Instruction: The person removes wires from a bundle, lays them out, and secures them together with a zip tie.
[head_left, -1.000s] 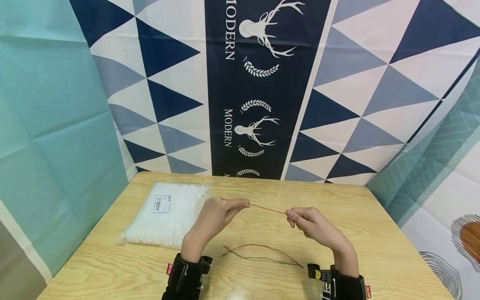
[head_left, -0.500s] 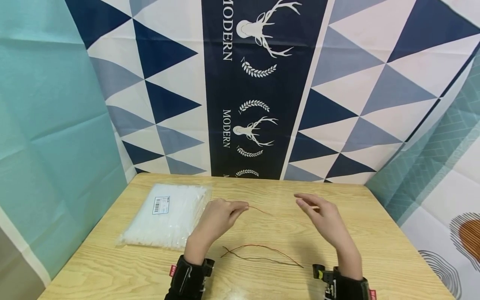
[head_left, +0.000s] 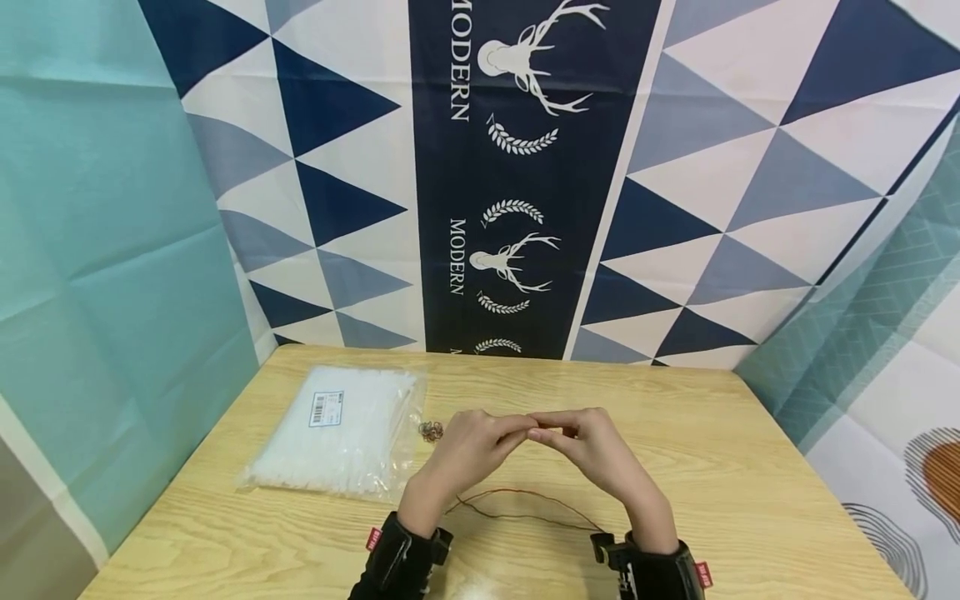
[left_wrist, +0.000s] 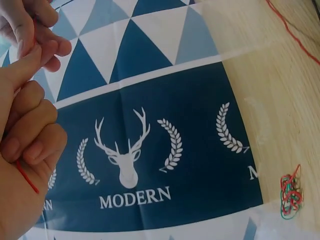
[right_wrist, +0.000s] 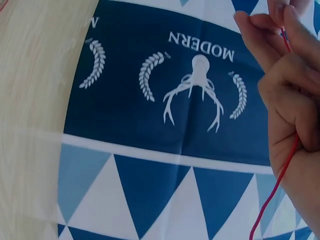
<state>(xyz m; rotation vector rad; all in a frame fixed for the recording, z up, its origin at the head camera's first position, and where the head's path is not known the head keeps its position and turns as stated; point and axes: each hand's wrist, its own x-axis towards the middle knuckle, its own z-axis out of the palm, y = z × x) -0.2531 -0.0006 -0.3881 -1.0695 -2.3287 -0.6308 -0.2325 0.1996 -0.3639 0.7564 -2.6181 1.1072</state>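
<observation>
My left hand (head_left: 471, 448) and right hand (head_left: 600, 450) meet fingertip to fingertip above the table. The left thumb and index finger pinch a thin red cord, whose tail (left_wrist: 27, 177) sticks out below the curled fingers. Between the right fingertips the red cord shows as well; it runs through that palm, and a long end (right_wrist: 268, 196) hangs past the wrist. Fingers hide the spot where the hands meet. Under the hands, a loose red cord (head_left: 517, 490) and a dark cord (head_left: 517, 517) lie crossed on the table.
A clear bag of white strips (head_left: 337, 450) with a barcode label lies at the back left of the wooden table (head_left: 720, 467). Beside it sits a small red-and-green cord tangle (left_wrist: 291, 197). A patterned cloth (head_left: 495, 183) hangs behind the table.
The right hand let go of the red cord's stretched end, opened and lifted, then came left to the left fingertips and holds the cord there. The left hand shifted slightly right, uncovering the tangle.
</observation>
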